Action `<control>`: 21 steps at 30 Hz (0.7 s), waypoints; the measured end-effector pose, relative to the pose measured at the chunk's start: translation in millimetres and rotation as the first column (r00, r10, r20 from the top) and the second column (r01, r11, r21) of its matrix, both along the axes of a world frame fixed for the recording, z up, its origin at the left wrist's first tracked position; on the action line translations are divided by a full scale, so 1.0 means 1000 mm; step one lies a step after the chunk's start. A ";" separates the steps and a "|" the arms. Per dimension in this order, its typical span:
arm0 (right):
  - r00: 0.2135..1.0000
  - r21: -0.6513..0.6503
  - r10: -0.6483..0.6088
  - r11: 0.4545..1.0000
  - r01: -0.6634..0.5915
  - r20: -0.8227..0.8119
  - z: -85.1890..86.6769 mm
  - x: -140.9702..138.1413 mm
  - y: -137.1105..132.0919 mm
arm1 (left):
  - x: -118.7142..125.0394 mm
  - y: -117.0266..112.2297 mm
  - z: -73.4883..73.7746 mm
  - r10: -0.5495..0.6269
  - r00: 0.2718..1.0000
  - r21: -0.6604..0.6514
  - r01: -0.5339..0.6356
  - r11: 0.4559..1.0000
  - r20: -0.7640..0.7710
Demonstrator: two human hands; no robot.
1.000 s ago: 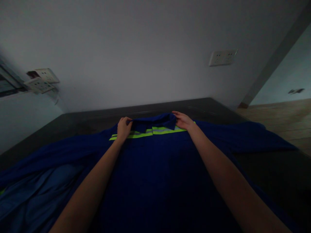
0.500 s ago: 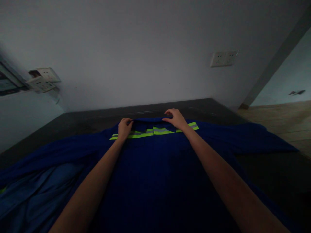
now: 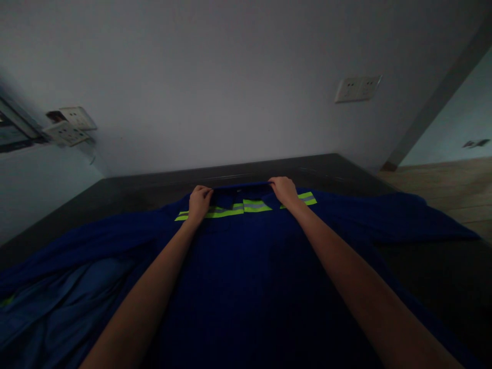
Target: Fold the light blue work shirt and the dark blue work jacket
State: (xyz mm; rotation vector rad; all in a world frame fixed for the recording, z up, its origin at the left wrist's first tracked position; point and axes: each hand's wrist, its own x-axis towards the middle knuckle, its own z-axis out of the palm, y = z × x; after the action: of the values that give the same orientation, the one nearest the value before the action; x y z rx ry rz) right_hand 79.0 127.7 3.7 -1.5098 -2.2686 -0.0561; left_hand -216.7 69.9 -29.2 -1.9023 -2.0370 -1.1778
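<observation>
A dark blue work jacket (image 3: 246, 277) lies spread flat on a dark table (image 3: 126, 192), its sleeves running out to both sides. A yellow-green and grey reflective stripe (image 3: 246, 207) crosses it near the collar (image 3: 240, 188). My left hand (image 3: 200, 202) is closed on the left end of the collar. At the collar's right end, my right hand (image 3: 284, 190) rests with fingers curled over the edge, gripping it. Both forearms reach across the jacket's back.
A white wall rises just behind the table, with a double socket (image 3: 357, 88) at the right and more sockets (image 3: 67, 125) at the left. A wooden floor (image 3: 449, 184) shows at the right past the table's corner. A lighter blue fold of fabric (image 3: 57, 302) lies at lower left.
The raised collar has been pressed down flat. My right hand moved from beside the collar onto its right end; my left hand hardly shifted.
</observation>
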 end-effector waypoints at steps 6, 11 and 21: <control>0.995 0.011 -0.098 0.995 0.098 0.035 0.012 0.005 -0.007 | 0.001 -0.004 0.002 0.034 0.999 -0.045 -0.035 0.998 -0.005; 0.989 -0.080 -0.144 0.986 0.145 0.021 0.017 0.007 -0.006 | 0.010 -0.010 0.008 0.078 0.995 -0.095 -0.083 0.992 -0.056; 0.973 -0.154 -0.009 0.988 -0.028 -0.230 0.003 0.009 0.013 | 0.009 -0.008 0.004 -0.002 0.999 -0.044 0.003 0.999 0.033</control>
State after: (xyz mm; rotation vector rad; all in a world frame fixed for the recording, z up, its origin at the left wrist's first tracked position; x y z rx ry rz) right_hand 88.3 140.8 6.9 -1.4963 -2.1347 0.2924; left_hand -207.3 61.7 -25.1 -1.9184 -2.0945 -1.1821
